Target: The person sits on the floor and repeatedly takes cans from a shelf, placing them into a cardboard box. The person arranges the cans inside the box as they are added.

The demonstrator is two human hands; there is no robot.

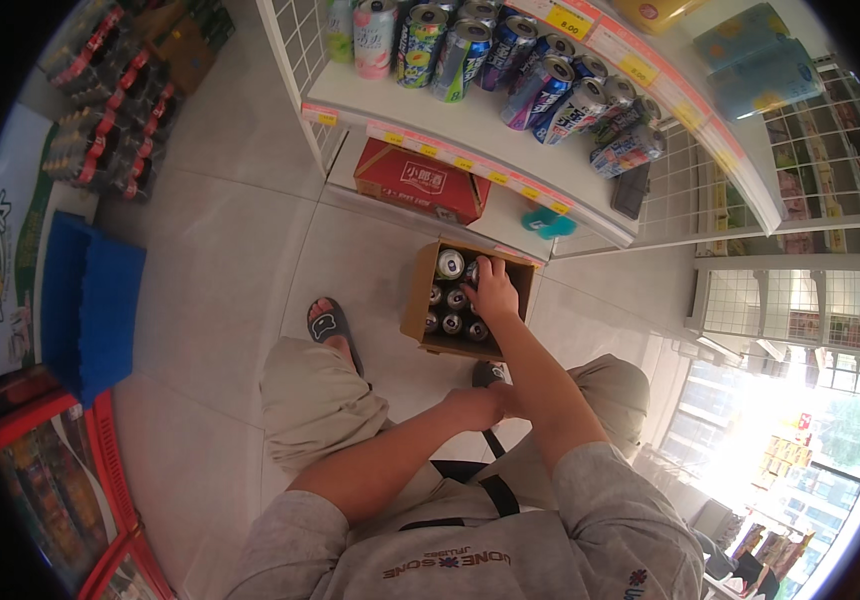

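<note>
An open cardboard box (416,300) stands on the floor between my feet and the low shelf. Inside it are several drink cans (452,323), upright with their metal tops facing me. My right hand (491,289) reaches into the box's far right part, its fingers closed around the top of one can (473,271). Next to it stands a larger-looking can (450,264) with a green rim. My left hand (479,409) rests bent over my lap, below the right forearm. That forearm hides its fingers.
Ahead, a white shelf (400,112) holds tall drink cans (462,60) and a dark phone-like object (630,191). Below sit a red carton (421,181) and a teal object (548,223). To the left are a blue bin (92,300) and shrink-wrapped bottles (111,105).
</note>
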